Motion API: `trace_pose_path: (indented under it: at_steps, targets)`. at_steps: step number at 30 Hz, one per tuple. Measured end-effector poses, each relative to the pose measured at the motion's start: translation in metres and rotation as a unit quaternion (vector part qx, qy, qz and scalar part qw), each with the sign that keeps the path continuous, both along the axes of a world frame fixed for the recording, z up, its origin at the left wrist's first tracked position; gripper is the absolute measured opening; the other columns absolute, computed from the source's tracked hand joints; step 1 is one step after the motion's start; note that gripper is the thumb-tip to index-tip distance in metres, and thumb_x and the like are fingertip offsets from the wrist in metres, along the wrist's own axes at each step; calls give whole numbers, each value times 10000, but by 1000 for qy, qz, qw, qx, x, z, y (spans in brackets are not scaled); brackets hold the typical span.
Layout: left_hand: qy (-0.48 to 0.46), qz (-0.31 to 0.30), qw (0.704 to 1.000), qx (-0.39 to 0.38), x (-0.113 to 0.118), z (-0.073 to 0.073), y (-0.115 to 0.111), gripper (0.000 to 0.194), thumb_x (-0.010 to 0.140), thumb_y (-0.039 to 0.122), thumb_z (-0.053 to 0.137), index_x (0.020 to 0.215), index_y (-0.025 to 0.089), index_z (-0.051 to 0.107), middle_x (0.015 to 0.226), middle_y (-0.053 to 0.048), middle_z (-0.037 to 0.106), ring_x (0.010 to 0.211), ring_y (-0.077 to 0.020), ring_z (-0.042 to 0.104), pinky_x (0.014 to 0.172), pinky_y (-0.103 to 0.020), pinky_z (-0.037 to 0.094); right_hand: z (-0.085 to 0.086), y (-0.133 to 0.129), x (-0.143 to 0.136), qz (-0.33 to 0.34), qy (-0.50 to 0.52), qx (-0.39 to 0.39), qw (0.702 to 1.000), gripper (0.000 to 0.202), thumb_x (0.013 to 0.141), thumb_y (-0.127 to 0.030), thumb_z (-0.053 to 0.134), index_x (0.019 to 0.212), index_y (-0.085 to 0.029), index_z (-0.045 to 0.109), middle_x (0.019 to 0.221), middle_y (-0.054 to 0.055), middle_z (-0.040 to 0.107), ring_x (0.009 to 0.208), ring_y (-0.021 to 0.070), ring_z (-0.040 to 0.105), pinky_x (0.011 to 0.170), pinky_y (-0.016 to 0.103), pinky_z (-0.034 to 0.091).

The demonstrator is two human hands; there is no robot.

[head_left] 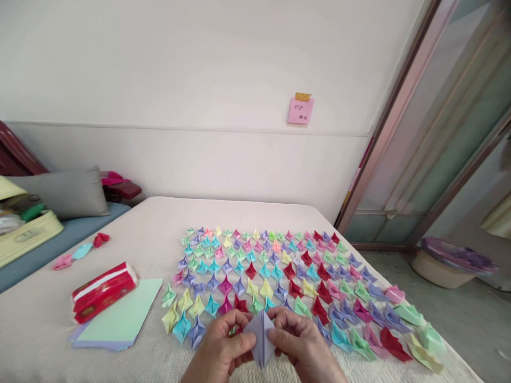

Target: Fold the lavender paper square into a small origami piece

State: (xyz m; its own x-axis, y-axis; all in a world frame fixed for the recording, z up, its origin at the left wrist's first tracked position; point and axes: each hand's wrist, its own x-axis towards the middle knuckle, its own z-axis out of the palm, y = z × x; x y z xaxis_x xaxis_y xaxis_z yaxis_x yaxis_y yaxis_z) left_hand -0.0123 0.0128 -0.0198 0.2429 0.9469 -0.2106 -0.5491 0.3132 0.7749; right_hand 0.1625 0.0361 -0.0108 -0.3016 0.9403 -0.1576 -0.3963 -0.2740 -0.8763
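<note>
A pale lavender paper, folded into a diamond with a crease down its middle, is held upright near the bottom centre. My left hand pinches its left side, thumb on the front face and fingers behind. On the right side, my right hand grips it the same way, thumb near the centre crease. Beyond and around both hands, many small folded paper pieces in several colours stand in rows on the light-covered table.
At the left, a red tissue pack rests on green paper sheets. Small pink, blue and red pieces lie farther left. A pink note is taped to the wall. A covered basin stands on the floor at right.
</note>
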Motion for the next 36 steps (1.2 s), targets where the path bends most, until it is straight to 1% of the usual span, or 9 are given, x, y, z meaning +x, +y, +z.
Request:
trace_pose_path:
  at_steps: [3,9,12,17,20,23,26,30,36]
  targets:
    - [48,12,998,31,0,-5,2,252,669,294,849,714,156,643,890,-57,718,702,-183,654,660,-306,499,-2,-1,-2,-18,-23,14,999,263,602,-217,875,528,-157,630,854,21,665,583,116,556,554,255,420]
    - [132,103,984,67,4,5,-1,350,591,181,864,892,203,687,894,-10,731,679,-165,671,619,-256,492,2,-3,-6,-86,-26,58,994,309,583,-280,914,654,-191,627,577,-52,590,544,113,523,522,219,392]
    - [155,70,984,52,4,15,-2,422,583,206,876,983,192,743,882,-46,774,757,-229,710,697,-308,511,6,-6,-5,-100,-52,88,990,307,615,-329,907,721,-203,649,580,-44,603,566,126,540,539,228,407]
    - [156,-29,982,106,0,19,-2,353,684,451,830,855,143,818,715,-42,710,669,-183,595,645,-271,435,7,-13,-2,-111,-177,191,959,169,685,-232,831,769,-235,684,645,-36,577,580,133,516,544,243,400]
    - [227,8,963,146,-1,14,-3,341,743,485,776,711,146,774,613,9,553,619,-150,477,587,-245,364,6,-14,0,-110,-208,246,940,156,698,-172,789,800,-266,716,773,-13,635,615,141,534,564,249,415]
    - [278,58,943,176,-1,10,-5,353,766,475,754,613,162,702,606,22,488,612,-147,434,579,-245,347,5,-10,1,-54,-167,233,956,89,704,-291,815,766,-265,757,827,19,665,686,177,585,597,267,444]
    - [291,77,936,182,0,11,-6,342,774,477,741,637,165,706,613,14,517,605,-150,453,580,-245,356,5,-6,3,-7,-168,224,960,192,740,-382,792,628,-232,749,718,30,646,681,193,578,622,290,441]
    - [305,100,933,165,2,16,-9,317,784,487,719,751,173,732,623,-3,575,604,-166,495,574,-247,369,10,-10,3,-42,-232,262,936,218,786,-305,743,581,-235,717,653,15,604,610,168,500,602,292,401]
    - [313,114,933,134,2,17,-9,400,781,504,712,564,177,639,523,50,390,550,-130,321,529,-255,255,9,-14,-3,-12,-206,220,953,279,753,-342,743,516,-218,663,621,-6,533,604,159,457,588,293,349]
